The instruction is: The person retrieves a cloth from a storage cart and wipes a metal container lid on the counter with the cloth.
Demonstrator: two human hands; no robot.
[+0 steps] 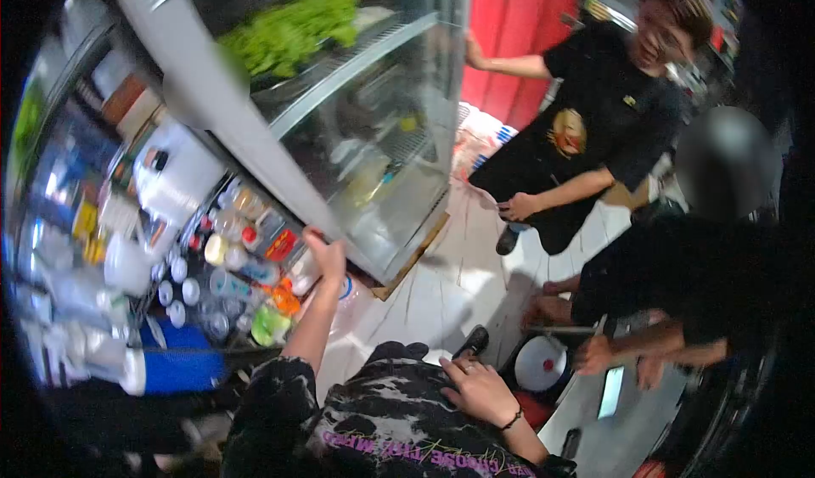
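My left hand (328, 259) reaches forward to the lower corner of a glass-fronted fridge (318, 198), beside crowded bottles and packets. Its fingers are blurred and partly turned away, so whether they grip anything is unclear. Just below that hand stands a large clear plastic bottle (350, 300) with a blue ring. An orange packet (284, 295) and a green packet (270, 326) lie to the left of my wrist. My right hand (484, 393) rests flat against my black-and-white patterned shirt (399, 418), fingers apart, holding nothing.
Leafy greens (297, 32) sit on the fridge's upper shelf. A person in black (607, 104) stands ahead, one hand by the fridge's edge. Another person (671, 283) sits at right near a phone (609, 392) on a grey surface. White floor tiles (424, 308) stretch between us.
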